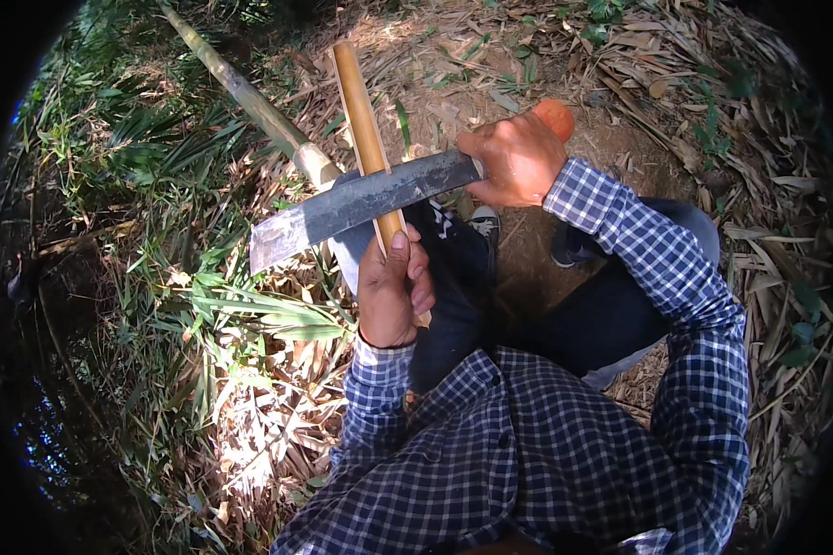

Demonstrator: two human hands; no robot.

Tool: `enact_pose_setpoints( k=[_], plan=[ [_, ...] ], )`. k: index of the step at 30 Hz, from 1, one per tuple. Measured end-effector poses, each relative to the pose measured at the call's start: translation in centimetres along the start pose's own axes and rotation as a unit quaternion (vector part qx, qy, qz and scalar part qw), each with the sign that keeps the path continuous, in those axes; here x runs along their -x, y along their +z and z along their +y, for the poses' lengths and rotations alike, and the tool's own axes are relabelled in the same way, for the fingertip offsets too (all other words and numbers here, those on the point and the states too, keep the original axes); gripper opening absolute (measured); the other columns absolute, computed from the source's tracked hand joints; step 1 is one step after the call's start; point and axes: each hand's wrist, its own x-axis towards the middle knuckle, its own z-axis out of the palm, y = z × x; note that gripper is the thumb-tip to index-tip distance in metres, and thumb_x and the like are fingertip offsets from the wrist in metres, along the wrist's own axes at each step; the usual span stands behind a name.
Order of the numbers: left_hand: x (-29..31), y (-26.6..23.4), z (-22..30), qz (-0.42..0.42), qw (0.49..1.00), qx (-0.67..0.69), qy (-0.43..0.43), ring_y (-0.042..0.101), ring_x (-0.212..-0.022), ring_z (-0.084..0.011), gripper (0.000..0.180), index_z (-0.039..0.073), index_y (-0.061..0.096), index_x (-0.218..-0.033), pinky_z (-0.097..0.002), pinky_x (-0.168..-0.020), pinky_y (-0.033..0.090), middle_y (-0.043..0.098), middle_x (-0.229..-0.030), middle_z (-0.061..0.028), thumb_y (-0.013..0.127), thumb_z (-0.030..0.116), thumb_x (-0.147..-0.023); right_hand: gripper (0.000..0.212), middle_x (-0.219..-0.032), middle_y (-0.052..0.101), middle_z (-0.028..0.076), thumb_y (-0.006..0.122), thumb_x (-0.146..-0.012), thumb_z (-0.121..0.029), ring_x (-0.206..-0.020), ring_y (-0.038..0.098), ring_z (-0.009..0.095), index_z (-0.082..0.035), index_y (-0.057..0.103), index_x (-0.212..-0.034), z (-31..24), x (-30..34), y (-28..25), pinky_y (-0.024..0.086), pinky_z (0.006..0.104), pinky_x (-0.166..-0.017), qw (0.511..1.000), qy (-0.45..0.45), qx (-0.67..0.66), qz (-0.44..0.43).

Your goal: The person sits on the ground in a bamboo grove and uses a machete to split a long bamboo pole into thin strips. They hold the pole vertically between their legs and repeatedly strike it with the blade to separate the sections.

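Observation:
My left hand (391,294) is closed round the lower end of a split bamboo piece (361,109), which stands up and away from me with its hollow yellow-brown inside showing. My right hand (516,165) is wrapped round the handle of a machete; the handle's orange end (555,118) sticks out past the fist. The machete's broad dark blade (356,203) points left and lies across the bamboo piece just above my left hand, hiding part of it. Whether the edge bites into the bamboo cannot be made out.
A long bamboo pole (259,109) runs from the far left down toward my leg. Dry leaves (768,222) litter the ground on the right, and green plants (148,153) grow on the left. My dark-trousered legs (565,319) and a shoe (484,222) are below the blade.

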Motion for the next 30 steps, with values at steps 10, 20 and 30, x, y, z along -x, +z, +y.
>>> enact_pose_setpoints(
  k=[10,20,30],
  plan=[
    [0.5,-0.3,-0.7,-0.01,1.0,0.009,-0.02,0.035,-0.043,-0.0054,0.025,0.005,0.049,-0.108,-0.0194,-0.036,0.029,0.043,-0.069,0.0009,0.043,0.028,-0.104,0.028,-0.062,0.064,0.011,0.073,-0.068,-0.029,-0.062,0.066,0.033,-0.007,0.066,-0.083,0.2,-0.2,-0.9,0.052,0.0462,-0.059,0.998,0.056,0.01,-0.013],
    [1.8,-0.1,-0.5,-0.024,0.999,-0.025,-0.039,0.035,-0.042,-0.0052,0.025,0.005,0.049,-0.106,-0.02,-0.037,0.03,0.043,-0.068,0.0006,0.043,0.029,-0.104,0.025,-0.058,0.062,0.013,0.074,-0.068,-0.023,-0.055,0.063,0.034,-0.007,0.067,-0.085,0.8,-0.3,-0.4,0.05,0.0448,-0.054,0.999,0.016,0.011,0.039],
    [2.9,-0.5,-1.2,-0.037,0.997,-0.022,-0.065,0.035,-0.042,-0.0056,0.024,0.005,0.048,-0.105,-0.0204,-0.037,0.032,0.042,-0.067,0.0,0.041,0.027,-0.105,0.026,-0.058,0.061,0.015,0.073,-0.072,-0.031,-0.057,0.064,0.034,-0.009,0.069,-0.084,1.1,-0.2,-0.6,0.051,0.0474,-0.058,0.999,0.025,-0.009,0.044]
  ],
)
